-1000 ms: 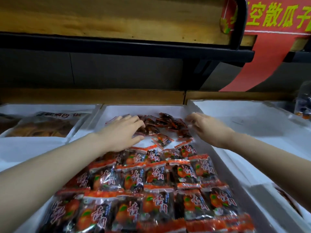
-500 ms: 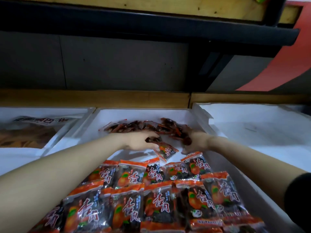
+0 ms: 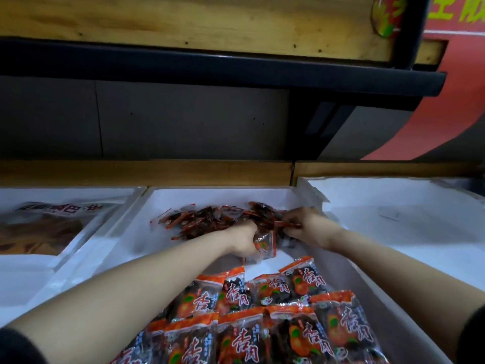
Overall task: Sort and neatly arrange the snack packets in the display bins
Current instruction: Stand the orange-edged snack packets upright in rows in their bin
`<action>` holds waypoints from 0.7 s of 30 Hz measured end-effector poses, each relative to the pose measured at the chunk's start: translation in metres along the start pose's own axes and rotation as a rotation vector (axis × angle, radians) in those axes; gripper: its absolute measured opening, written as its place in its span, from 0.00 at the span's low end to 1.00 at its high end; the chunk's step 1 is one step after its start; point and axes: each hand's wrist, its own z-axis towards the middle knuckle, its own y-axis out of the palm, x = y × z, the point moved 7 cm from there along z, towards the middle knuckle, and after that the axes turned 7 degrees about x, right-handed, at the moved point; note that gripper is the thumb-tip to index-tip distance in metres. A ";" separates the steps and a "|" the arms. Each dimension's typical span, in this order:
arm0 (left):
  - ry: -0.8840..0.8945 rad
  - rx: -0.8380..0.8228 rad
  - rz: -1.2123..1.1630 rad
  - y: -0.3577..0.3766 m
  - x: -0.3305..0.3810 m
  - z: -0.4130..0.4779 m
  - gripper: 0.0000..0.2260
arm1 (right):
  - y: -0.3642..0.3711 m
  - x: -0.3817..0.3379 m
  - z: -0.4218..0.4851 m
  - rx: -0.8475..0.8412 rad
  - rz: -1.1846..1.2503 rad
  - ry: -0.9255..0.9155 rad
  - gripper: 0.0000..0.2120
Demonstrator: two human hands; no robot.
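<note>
Snack packets (image 3: 210, 222) are heaped loosely at the far end of the middle white bin (image 3: 210, 191), while neat rows (image 3: 262, 324) are laid at its near end. Several packets at the heap's near edge are gripped by the curled left hand (image 3: 242, 239); one at its right side is pinched by the right hand (image 3: 307, 227).

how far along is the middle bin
Done: the front rows of orange packets lie flat and lined up in the middle bin. In hand: the left hand grips a packet, and the right hand pinches one from the loose pile at the back. Left: that jumbled pile needs laying out.
</note>
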 end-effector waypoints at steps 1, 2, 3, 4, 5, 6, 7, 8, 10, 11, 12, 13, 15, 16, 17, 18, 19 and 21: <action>-0.002 0.005 -0.056 -0.003 0.001 -0.002 0.26 | -0.005 -0.001 -0.001 0.029 0.006 -0.007 0.07; -0.007 0.006 -0.145 -0.005 0.001 -0.003 0.22 | -0.010 -0.003 -0.002 0.061 0.019 -0.014 0.08; -0.021 0.012 -0.247 -0.009 -0.001 -0.006 0.16 | -0.017 -0.004 -0.002 0.097 0.042 -0.009 0.09; -0.055 0.037 -0.328 -0.015 -0.005 -0.009 0.11 | -0.023 -0.006 -0.003 0.145 0.080 -0.003 0.09; -0.091 0.083 -0.398 -0.023 -0.010 -0.013 0.07 | -0.031 -0.008 -0.003 0.207 0.127 0.008 0.09; -0.126 0.125 -0.490 -0.030 -0.017 -0.016 0.07 | -0.039 -0.011 -0.004 0.275 0.173 0.016 0.08; -0.151 0.152 -0.611 -0.035 -0.022 -0.019 0.07 | -0.047 -0.015 -0.004 0.345 0.213 0.024 0.07; -0.161 0.173 -0.744 -0.041 -0.026 -0.021 0.07 | -0.054 -0.020 -0.005 0.418 0.247 0.024 0.05; -0.165 0.201 -0.997 -0.050 -0.028 -0.030 0.07 | -0.067 -0.035 -0.008 0.547 0.336 0.001 0.02; -0.165 0.203 -1.119 -0.053 -0.027 -0.036 0.08 | -0.071 -0.046 -0.010 0.582 0.378 -0.032 0.02; -0.170 0.212 -1.232 -0.055 -0.026 -0.041 0.10 | -0.074 -0.060 -0.013 0.591 0.412 -0.085 0.03; -0.180 0.223 -1.329 -0.058 -0.025 -0.047 0.12 | -0.074 -0.074 -0.015 0.581 0.433 -0.141 0.04; -0.198 0.246 -1.486 -0.062 -0.025 -0.056 0.17 | -0.073 -0.102 -0.021 0.542 0.431 -0.255 0.07; -0.192 0.235 -1.577 -0.064 -0.024 -0.060 0.19 | -0.072 -0.114 -0.024 0.524 0.411 -0.307 0.08; -0.178 0.209 -1.664 -0.066 -0.022 -0.065 0.21 | -0.070 -0.124 -0.027 0.511 0.394 -0.347 0.08; -0.156 0.182 -1.727 -0.069 -0.021 -0.070 0.22 | -0.068 -0.133 -0.028 0.498 0.388 -0.375 0.08; -0.125 0.160 -1.747 -0.073 -0.019 -0.076 0.21 | -0.067 -0.140 -0.030 0.487 0.390 -0.394 0.08; -0.059 0.170 -1.667 -0.080 -0.020 -0.089 0.14 | -0.064 -0.152 -0.032 0.451 0.399 -0.425 0.07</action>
